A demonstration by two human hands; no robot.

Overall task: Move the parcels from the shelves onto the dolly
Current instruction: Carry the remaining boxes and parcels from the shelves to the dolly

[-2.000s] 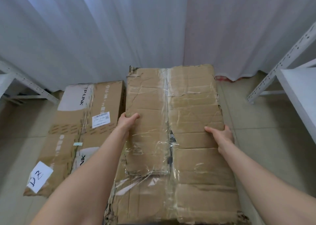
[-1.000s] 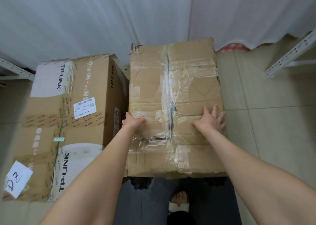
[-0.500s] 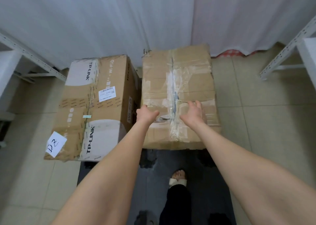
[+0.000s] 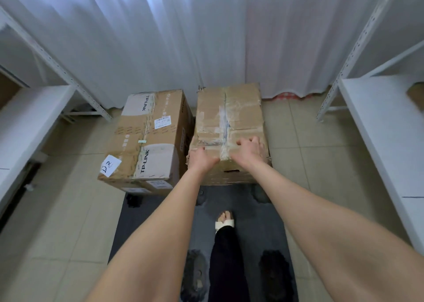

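Parcels sit side by side ahead of both hands: the taped brown parcel (image 4: 229,127) lies directly under them, and the printed parcel (image 4: 149,139) with a handwritten label stands just to the left of the left hand (image 4: 202,158). Both appear to rest on the dark dolly (image 4: 160,221), whose deck stretches back from the hands toward the person's foot. The left hand lies flat on the near left corner of the taped parcel, fingers loose and not gripping; the right hand (image 4: 249,149) rests on its near top edge with fingers curled lightly, pressing rather than holding. This parcel looks bulky and probably fairly heavy, its cardboard creased and softened, and the glossy tape is likely slippery. Better purchase would be under the bottom edges or at the hand slot on the face below the hands.
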